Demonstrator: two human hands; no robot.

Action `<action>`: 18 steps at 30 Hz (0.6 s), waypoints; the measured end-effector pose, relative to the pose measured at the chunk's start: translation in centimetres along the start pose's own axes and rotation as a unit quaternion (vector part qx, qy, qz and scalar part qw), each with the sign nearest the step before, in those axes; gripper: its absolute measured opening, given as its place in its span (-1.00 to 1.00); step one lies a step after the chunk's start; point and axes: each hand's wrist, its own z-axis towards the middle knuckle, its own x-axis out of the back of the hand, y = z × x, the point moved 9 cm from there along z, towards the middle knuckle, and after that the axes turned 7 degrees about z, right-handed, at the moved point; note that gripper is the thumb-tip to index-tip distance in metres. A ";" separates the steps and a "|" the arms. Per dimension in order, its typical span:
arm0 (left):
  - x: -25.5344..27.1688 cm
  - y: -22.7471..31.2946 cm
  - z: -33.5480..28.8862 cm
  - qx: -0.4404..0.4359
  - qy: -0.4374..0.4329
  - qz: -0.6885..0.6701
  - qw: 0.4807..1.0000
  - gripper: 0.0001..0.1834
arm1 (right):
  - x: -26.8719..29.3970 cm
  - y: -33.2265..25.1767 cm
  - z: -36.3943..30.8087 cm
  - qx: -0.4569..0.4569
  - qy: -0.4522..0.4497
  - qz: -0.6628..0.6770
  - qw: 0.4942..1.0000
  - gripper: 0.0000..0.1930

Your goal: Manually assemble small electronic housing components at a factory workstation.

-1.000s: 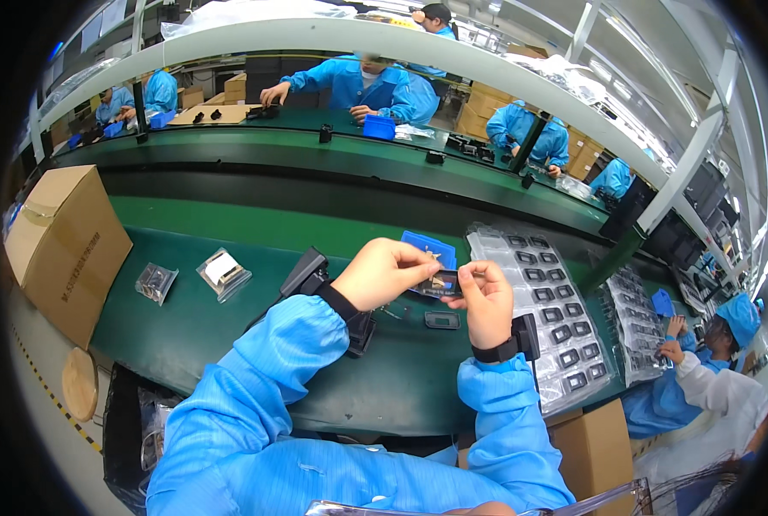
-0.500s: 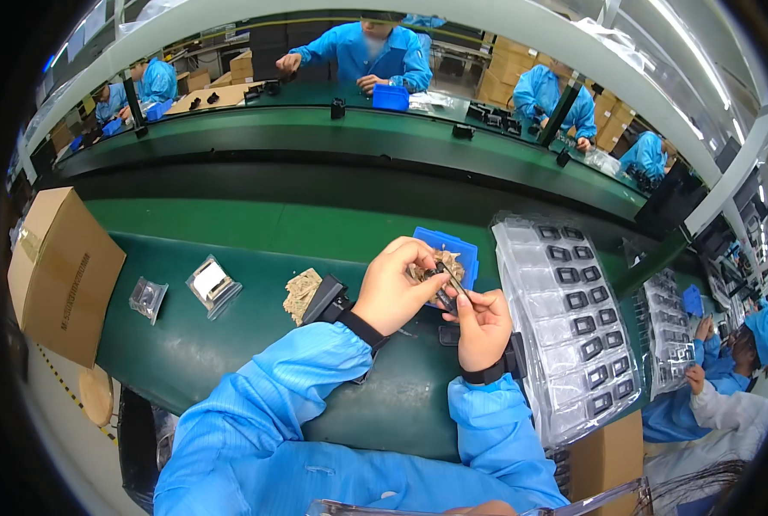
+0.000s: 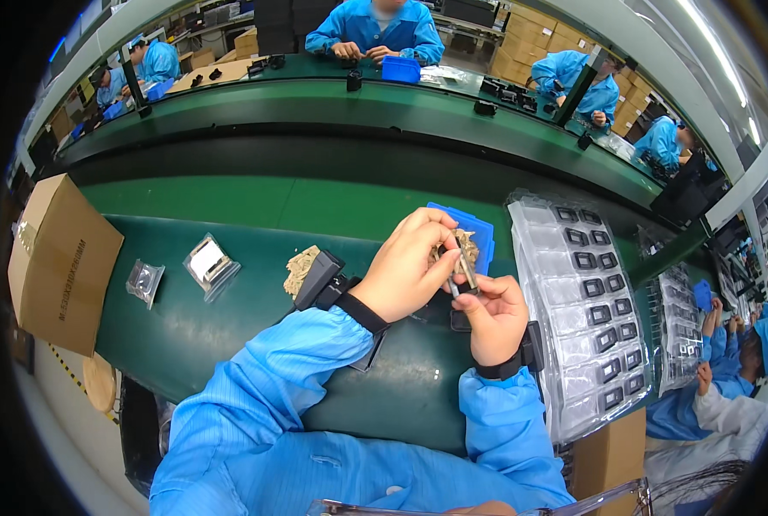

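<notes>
Over the green table, both my hands meet in front of a blue bin [image 3: 484, 234]. Fingers and thumb of my left hand [image 3: 411, 268] are closed on the upper end of a small dark part with a slim metallic strip [image 3: 463, 277]; its exact kind is hard to make out. My right hand [image 3: 497, 316] pinches the same part from below with thumb and forefinger. Tan, crumpled-looking pieces [image 3: 465, 244] lie in the bin behind the fingers. A small black piece [image 3: 460, 322] lies on the table beside my right hand, partly covered by it.
A clear tray [image 3: 545, 320] with several black frames stands at the right. Tan pieces [image 3: 299, 270] lie left of my left wrist. Farther left are two clear bags [image 3: 144, 282] [image 3: 212, 263] and a cardboard box [image 3: 67, 267]. Co-workers in blue sit across and at right.
My hands and the part appear slightly farther right, as the whole view has shifted. The part now shows more upright between my fingers. The co-worker opposite has brought both hands together.
</notes>
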 end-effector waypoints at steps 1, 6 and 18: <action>0.2 0.5 -0.1 -0.050 0.019 0.029 0.998 -0.93 | 0.9 0.1 0.0 -0.008 0.042 -0.018 0.999 -0.70; 2.3 -0.5 -0.3 -0.104 0.137 0.316 0.933 -0.93 | 3.2 -1.0 0.7 -0.033 0.212 -0.086 0.973 -0.72; -0.1 0.2 0.0 -0.044 -0.020 0.071 0.996 -0.56 | 2.3 0.7 0.7 -0.057 0.075 -0.098 0.991 -0.84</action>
